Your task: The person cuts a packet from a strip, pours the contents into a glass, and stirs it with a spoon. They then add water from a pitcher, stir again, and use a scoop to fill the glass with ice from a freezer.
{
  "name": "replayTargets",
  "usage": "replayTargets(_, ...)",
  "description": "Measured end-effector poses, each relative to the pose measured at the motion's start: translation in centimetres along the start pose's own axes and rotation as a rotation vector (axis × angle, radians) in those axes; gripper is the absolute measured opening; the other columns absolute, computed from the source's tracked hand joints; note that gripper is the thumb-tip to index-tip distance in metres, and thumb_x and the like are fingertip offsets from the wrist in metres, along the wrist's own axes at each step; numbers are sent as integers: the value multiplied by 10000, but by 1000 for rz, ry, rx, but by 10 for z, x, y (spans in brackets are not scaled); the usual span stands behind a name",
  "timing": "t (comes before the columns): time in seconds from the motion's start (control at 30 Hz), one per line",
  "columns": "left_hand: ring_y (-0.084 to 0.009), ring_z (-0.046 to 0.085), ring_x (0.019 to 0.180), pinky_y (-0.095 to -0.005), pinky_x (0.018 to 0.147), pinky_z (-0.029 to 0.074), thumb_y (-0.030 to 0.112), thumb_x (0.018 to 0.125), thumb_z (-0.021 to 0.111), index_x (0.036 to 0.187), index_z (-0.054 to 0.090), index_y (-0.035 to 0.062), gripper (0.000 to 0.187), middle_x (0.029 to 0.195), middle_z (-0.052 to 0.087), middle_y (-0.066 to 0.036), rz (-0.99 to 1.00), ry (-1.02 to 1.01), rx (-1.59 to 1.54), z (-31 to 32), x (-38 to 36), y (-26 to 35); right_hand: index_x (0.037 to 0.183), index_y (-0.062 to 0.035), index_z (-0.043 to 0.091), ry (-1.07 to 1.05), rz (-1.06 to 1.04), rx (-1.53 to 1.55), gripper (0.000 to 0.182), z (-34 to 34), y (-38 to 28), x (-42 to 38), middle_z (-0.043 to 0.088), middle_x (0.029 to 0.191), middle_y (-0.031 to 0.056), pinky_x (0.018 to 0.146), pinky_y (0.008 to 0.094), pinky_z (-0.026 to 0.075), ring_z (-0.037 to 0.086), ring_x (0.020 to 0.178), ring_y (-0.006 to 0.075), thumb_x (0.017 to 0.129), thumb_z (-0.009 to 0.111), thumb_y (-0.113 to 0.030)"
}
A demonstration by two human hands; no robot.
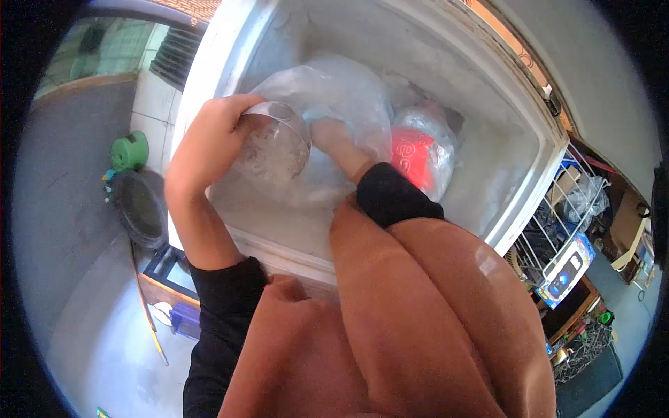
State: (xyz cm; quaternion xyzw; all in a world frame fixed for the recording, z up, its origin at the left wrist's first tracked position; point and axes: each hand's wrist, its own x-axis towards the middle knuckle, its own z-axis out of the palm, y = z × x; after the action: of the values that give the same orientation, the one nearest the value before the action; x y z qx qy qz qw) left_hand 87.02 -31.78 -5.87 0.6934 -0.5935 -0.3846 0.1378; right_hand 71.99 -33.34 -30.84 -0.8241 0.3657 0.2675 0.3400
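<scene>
My left hand [226, 129] grips the rim of a clear round container [277, 150], which is tilted and has some pale contents that I cannot make out. Beside it, my right hand [329, 136] reaches into a large clear plastic bag [362, 97], and its fingers are hidden there. The bag lies inside an open white chest freezer [237, 52] with frosty walls. To the right of the bag is a clear plastic-wrapped bundle [442, 150] with a red label [411, 157].
At the left stand a green container [129, 151], a dark round basin [141, 209] and a purple crate [185, 320]. A thin stick [145, 303] lies on the floor. On the right, a white wire rack [550, 233] holds plastic bags, beside a blue box [566, 272].
</scene>
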Motion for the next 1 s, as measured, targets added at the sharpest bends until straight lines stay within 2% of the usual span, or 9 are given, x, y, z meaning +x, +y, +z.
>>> replayTargets(0.1,-244,554,652,-300,644,430,-6,702,517,929,544,-46,232,740,571,-186,0,-13,49,-1,-2,3,1116,-102,484,348,134,444,369,-22,16,-9,546,1054,117,825,399,400,519,976,288,772,468,-235)
replayTargets(0.17,-257,554,659,-303,648,428,8,705,525,926,545,-42,228,746,570,-189,14,-6,46,1,-1,0,1143,-85,461,895,103,470,401,-1,36,12,474,1160,131,852,395,383,481,1038,277,783,446,-259)
replayTargets(0.2,-271,555,666,-307,651,427,23,708,533,922,547,-39,224,752,569,-193,31,-6,46,3,-1,-2,1139,-85,464,952,111,457,396,1,41,17,476,1157,131,854,395,382,480,1038,278,783,444,-256)
replayTargets(0.33,-280,557,690,-309,662,422,28,707,532,915,549,-34,217,757,571,-188,13,-40,43,4,2,2,1123,-85,476,775,81,379,376,-10,42,13,484,1146,133,859,393,378,479,1038,282,785,436,-246)
replayTargets(0.5,-317,554,726,-326,668,424,43,720,524,901,556,-26,197,786,577,-190,145,117,88,7,2,-3,1103,-85,491,605,107,326,353,-21,47,-8,493,1131,134,866,391,372,477,1038,286,788,426,-233)
replayTargets(0.57,-322,552,733,-329,672,424,47,719,525,902,559,-22,199,795,576,-191,129,90,62,7,4,0,1095,-85,496,486,124,266,345,-23,51,-9,497,1126,135,869,390,370,476,1038,287,789,422,-227)
replayTargets(0.73,-327,549,738,-336,680,424,56,717,526,899,567,-11,198,804,575,-189,48,100,39,5,4,-1,1075,-85,511,512,121,271,326,-32,38,-15,507,1111,136,876,388,365,474,1038,292,792,412,-214)
replayTargets(0.9,-327,546,720,-333,662,420,68,738,521,890,562,-18,179,783,569,-195,238,90,78,18,10,-4,1055,-85,526,414,140,219,310,-27,43,-17,516,1097,138,883,385,359,472,1038,296,795,403,-201)
replayTargets(1.0,-321,543,711,-332,655,415,78,748,518,882,558,-19,170,779,564,-197,118,84,28,12,9,-3,1043,-86,534,472,167,245,301,-33,32,-19,522,1088,139,888,384,356,470,1038,298,797,397,-193)
